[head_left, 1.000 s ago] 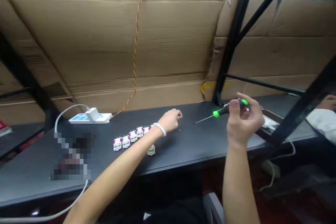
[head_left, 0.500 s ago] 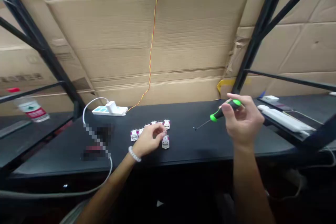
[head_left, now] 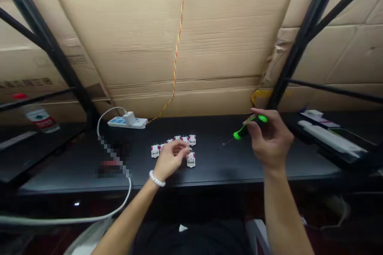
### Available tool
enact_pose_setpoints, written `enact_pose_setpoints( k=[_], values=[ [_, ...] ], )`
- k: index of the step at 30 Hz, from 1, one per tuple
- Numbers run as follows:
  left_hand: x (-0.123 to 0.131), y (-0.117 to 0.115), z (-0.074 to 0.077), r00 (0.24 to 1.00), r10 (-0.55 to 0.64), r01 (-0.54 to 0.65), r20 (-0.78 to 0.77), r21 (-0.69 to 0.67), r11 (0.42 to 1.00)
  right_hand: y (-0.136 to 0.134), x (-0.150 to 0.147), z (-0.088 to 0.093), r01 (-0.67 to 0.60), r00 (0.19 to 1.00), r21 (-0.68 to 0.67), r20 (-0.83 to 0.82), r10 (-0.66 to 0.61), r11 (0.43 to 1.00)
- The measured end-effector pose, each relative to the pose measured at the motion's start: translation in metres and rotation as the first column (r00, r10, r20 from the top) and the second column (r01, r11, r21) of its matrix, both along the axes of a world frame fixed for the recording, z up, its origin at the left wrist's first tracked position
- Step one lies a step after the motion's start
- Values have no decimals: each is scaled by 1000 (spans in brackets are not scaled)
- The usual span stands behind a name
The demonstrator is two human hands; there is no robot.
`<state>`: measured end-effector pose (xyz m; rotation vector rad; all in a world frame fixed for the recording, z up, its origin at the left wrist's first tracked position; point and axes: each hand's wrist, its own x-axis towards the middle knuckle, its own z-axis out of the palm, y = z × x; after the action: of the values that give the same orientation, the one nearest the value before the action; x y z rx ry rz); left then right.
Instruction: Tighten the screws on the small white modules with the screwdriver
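My right hand point(head_left: 269, 139) is closed round a green and black screwdriver point(head_left: 243, 129), held above the black table point(head_left: 218, 167) with its thin shaft pointing down and left. My left hand point(head_left: 170, 157), with a white bead bracelet on the wrist, rests on a row of several small white and magenta parts point(head_left: 191, 140). Its fingers curl over the row's middle; what they grip is hidden. One more such part point(head_left: 190, 160) stands alone just right of that hand.
A white power strip point(head_left: 127, 122) with a plugged adapter lies at the back left, its white cable looping off the table's front. Cardboard sheets point(head_left: 179, 48) form the back wall. Black frame bars cross both sides. White devices point(head_left: 326, 135) lie on the right shelf, a bottle point(head_left: 40, 119) at left.
My left hand pulled back from the table's middle onto the row of parts. The right hand with the screwdriver shifted slightly left. The camera view swung left and tilted.
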<state>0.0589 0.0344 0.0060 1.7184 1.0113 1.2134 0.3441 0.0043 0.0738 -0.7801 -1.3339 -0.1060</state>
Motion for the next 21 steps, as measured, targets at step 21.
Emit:
enact_pose_setpoints(
  k=[21],
  values=[
    [2,-18,15,993,117,-99,16,653,751,-5,-74,-21,-297,755,-318,499,425,901]
  ],
)
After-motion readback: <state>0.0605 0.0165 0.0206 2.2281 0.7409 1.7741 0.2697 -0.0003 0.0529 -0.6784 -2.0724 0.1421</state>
